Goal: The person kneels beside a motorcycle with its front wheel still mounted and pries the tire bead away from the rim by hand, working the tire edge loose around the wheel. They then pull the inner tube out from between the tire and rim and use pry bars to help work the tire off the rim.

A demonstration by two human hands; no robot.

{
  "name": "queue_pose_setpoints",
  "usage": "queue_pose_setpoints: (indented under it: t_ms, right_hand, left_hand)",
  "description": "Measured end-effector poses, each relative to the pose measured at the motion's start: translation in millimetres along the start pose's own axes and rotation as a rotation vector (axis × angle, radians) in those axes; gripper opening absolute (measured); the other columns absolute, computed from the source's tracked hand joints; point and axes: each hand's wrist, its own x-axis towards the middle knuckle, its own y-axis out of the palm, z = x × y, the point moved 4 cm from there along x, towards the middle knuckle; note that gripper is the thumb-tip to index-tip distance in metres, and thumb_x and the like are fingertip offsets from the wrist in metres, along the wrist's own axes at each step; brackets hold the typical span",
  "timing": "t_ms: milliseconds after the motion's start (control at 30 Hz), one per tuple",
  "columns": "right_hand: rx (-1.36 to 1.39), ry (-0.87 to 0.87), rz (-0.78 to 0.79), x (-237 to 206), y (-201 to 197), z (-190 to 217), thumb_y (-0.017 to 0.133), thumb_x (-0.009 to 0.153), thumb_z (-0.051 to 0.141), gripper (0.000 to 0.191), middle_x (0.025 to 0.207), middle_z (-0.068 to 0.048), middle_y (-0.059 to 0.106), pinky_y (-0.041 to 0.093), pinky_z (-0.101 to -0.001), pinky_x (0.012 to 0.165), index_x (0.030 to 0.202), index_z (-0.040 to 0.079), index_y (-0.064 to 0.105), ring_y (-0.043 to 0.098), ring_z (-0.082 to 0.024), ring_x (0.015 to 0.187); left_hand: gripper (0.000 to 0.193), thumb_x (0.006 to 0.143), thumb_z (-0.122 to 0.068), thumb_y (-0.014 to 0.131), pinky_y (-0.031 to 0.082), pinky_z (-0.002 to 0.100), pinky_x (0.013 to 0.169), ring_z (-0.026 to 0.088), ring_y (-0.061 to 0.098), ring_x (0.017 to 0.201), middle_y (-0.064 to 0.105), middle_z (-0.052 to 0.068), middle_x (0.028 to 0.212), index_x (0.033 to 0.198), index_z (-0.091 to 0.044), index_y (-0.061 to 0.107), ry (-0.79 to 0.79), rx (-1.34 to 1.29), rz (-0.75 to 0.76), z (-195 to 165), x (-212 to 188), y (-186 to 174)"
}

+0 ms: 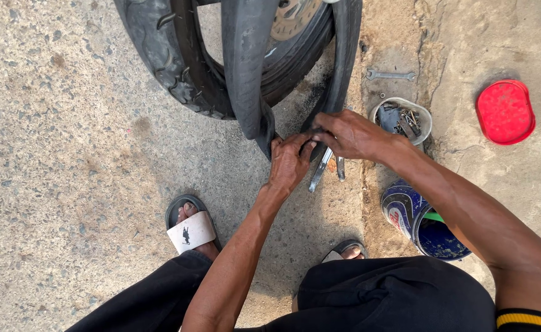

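Note:
A black inner tube (246,67) hangs out of a motorcycle tyre (172,67) at the top of the view. My left hand (288,161) pinches the tube's lower end, fingers closed on the rubber. My right hand (351,134) grips the other strand of the tube (343,61) just to the right, fingertips meeting the left hand. Two metal tyre levers (321,169) lie on the ground right under both hands.
A small tub of metal bits (401,120), a spanner (390,75) and a red lid (505,111) lie to the right. A blue tin (421,222) stands by my right knee. My sandalled feet (190,229) rest on rough concrete.

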Motion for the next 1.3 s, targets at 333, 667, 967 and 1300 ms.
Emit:
queue_pose_setpoints:
  t_ms: [333, 667, 967, 1300]
  right_hand:
    - [-0.014, 0.221, 0.143, 1.4, 3.7, -7.8, 0.055, 0.1, 0.043, 0.043, 0.058, -0.012, 0.061, 0.052, -0.041, 0.045, 0.111, 0.003, 0.064, 0.057, -0.017, 0.042]
    - [0.046, 0.165, 0.073, -1.2, 10.5, -17.4, 0.052, 0.099, 0.044, 0.045, 0.059, -0.01, 0.062, 0.054, -0.0346, 0.043, 0.11, 0.003, 0.066, 0.06, -0.013, 0.045]
    - [0.18, 0.036, -0.01, 0.9, 5.1, -4.8, 0.047, 0.101, 0.045, 0.046, 0.067, 0.001, 0.056, 0.053, -0.0276, 0.039, 0.11, 0.002, 0.065, 0.057, -0.006, 0.042]
    - [0.101, -0.097, -0.047, -1.4, 3.5, -4.9, 0.052, 0.101, 0.029, 0.032, 0.072, -0.014, 0.064, 0.055, -0.0387, 0.045, 0.109, 0.001, 0.063, 0.062, -0.021, 0.05]
  left_hand:
    - [0.026, 0.096, -0.022, 0.069, 0.036, 0.048, 0.1, 0.022, 0.072, 0.081, 0.078, 0.01, 0.099, 0.119, -0.01, 0.07, -0.02, 0.026, 0.026, -3.8, 0.3, -1.6]
    - [0.02, 0.098, -0.015, 0.066, 0.038, 0.05, 0.097, 0.025, 0.069, 0.089, 0.075, 0.012, 0.1, 0.116, -0.011, 0.07, 0.01, 0.017, 0.024, -5.3, -0.6, -3.1]
    - [0.017, 0.099, -0.013, 0.066, 0.035, 0.051, 0.105, 0.026, 0.071, 0.092, 0.076, 0.011, 0.102, 0.116, -0.011, 0.069, -0.037, 0.05, 0.066, -3.8, -0.8, -4.3]
    - [0.023, 0.096, -0.016, 0.068, 0.035, 0.048, 0.105, 0.026, 0.072, 0.088, 0.076, 0.013, 0.097, 0.117, -0.008, 0.068, -0.143, 0.04, 0.132, -0.6, 0.4, -1.9]
